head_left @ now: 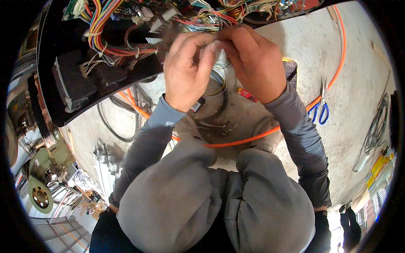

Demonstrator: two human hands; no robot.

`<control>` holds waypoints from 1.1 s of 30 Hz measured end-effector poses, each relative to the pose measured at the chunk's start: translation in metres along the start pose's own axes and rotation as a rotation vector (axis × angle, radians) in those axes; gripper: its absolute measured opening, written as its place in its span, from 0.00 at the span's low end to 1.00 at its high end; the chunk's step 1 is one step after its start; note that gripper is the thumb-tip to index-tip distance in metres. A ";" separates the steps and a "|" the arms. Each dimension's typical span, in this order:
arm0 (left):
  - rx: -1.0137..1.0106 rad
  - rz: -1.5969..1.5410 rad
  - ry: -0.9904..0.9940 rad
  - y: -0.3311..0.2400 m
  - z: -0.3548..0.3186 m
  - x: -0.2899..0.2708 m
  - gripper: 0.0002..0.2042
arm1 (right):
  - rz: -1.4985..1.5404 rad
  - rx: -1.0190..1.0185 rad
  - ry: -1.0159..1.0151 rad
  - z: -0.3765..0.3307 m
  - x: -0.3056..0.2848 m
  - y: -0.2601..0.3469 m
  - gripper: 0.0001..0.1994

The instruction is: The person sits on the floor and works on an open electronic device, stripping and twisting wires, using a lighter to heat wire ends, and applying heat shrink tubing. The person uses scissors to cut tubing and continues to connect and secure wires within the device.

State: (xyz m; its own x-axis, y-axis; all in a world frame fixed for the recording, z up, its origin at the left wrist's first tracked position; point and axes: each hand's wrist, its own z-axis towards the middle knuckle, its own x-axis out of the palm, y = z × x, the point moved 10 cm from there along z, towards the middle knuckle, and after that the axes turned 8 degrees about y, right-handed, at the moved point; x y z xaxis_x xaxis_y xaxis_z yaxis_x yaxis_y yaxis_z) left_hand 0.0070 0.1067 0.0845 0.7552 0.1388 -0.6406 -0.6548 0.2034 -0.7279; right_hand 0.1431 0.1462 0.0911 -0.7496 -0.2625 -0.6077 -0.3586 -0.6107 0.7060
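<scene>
My left hand [185, 71] and my right hand [257, 63] come together at the edge of a black panel [46, 63] full of electronics. Their thumbs and fingers are pinched closed, tip to tip, on something small that the fingers hide. Just beyond the fingertips run red and pink wires [223, 17] among connectors and circuit boards. Left of my left hand, a tied bundle of multicoloured wires [93, 36] loops down over the panel. Thin loose wires hang below my hands, in front of a dark cable on the floor.
Blue-handled scissors [323, 107] lie on the concrete floor at the right. An orange hose [253, 138] crosses in front of my legs and curves up the right side. Black cable [120, 135] is coiled below the panel. A grey cable coil [375, 130] lies far right.
</scene>
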 end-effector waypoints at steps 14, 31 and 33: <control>-0.181 -0.053 0.233 0.007 0.007 0.006 0.09 | 0.034 0.080 -0.255 -0.026 0.019 -0.004 0.12; -0.069 0.128 0.212 -0.009 0.011 -0.001 0.09 | 0.182 0.069 -0.146 -0.012 0.005 -0.010 0.10; -0.056 0.152 0.186 -0.009 0.011 -0.002 0.09 | 0.146 0.042 -0.110 -0.009 0.005 -0.008 0.10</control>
State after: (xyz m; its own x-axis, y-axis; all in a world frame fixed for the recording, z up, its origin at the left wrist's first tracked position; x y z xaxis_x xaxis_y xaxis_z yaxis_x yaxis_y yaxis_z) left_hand 0.0112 0.1158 0.0952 0.6332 -0.0182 -0.7738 -0.7648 0.1388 -0.6291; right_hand 0.1471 0.1431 0.0789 -0.8509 -0.2614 -0.4558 -0.2627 -0.5397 0.7998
